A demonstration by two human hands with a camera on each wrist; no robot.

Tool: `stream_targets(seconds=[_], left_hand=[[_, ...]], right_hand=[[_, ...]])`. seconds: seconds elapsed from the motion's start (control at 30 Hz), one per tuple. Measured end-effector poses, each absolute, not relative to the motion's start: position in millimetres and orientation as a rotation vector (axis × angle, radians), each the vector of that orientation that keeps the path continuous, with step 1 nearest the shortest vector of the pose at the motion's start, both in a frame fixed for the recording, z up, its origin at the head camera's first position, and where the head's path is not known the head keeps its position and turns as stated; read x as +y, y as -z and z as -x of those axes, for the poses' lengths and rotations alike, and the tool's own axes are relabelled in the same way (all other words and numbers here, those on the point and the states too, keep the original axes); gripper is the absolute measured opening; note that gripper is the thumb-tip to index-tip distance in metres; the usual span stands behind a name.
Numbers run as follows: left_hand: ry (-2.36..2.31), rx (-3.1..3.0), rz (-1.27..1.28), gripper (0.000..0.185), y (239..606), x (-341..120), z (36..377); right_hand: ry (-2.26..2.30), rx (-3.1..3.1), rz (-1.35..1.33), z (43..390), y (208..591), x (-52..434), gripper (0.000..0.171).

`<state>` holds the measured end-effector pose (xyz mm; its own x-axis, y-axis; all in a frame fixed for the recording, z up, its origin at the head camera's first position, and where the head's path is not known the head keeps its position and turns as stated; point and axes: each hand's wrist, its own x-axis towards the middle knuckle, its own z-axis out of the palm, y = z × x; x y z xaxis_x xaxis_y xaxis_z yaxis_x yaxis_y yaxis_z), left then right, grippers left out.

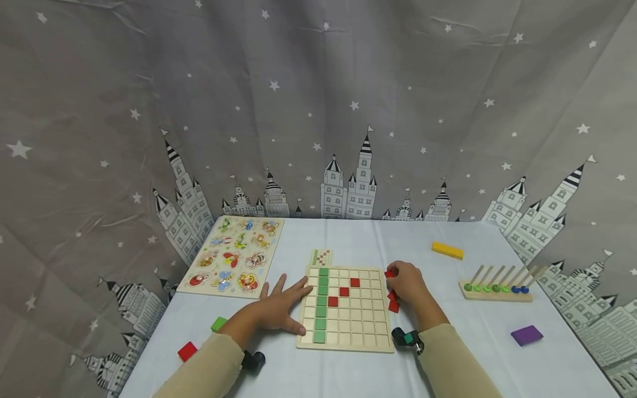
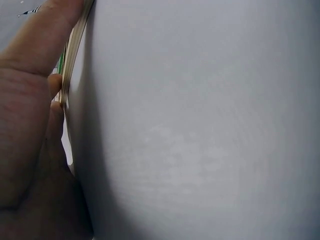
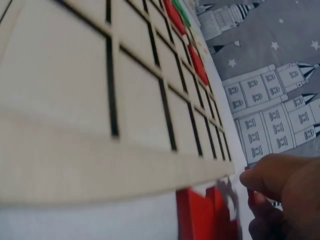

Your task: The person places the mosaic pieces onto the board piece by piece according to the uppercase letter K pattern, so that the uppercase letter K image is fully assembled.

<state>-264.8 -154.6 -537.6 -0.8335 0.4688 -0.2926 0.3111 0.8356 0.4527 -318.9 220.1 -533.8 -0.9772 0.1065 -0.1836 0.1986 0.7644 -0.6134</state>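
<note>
A wooden grid board (image 1: 355, 313) lies in the middle of the table, with a column of green tiles (image 1: 320, 312) near its left side and a short diagonal of red tiles (image 1: 344, 291). Spread fingers of my left hand (image 1: 272, 310) rest at the board's left edge, the thumb near the lower corner. Past the right edge, my right hand (image 1: 409, 283) pinches a red tile (image 3: 250, 192) between thumb and finger. Loose red tiles (image 1: 393, 306) lie beside the board under that hand. A small pattern card (image 1: 321, 257) touches the board's far edge.
An insect puzzle (image 1: 231, 258) lies back left. Near my left forearm are a green block (image 1: 218, 324) and a red block (image 1: 187, 351). To the right are a yellow block (image 1: 447, 250), a pegged bead rack (image 1: 497, 296) and a purple block (image 1: 527, 335). A grey curtain (image 1: 298, 110) hangs behind.
</note>
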Motion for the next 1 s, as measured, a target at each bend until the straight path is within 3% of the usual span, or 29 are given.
stream_targets(seconds=[0.17, 0.43, 0.83, 1.0], left_hand=[[-0.548, 2.623, -0.578, 0.116, 542, -156, 266], [-0.561, 2.614, -0.595, 0.116, 544, -157, 265], [-0.554, 2.618, -0.607, 0.116, 538, -156, 265], [-0.547, 2.62, -0.608, 0.117, 540, -157, 267]], right_hand=[[1.083, 2.819, -0.184, 322, 528, 203, 0.044], [1.008, 2.789, 0.176, 322, 533, 177, 0.038], [0.935, 2.924, 0.184, 322, 537, 175, 0.023], [0.987, 2.902, 0.121, 319, 530, 188, 0.033]])
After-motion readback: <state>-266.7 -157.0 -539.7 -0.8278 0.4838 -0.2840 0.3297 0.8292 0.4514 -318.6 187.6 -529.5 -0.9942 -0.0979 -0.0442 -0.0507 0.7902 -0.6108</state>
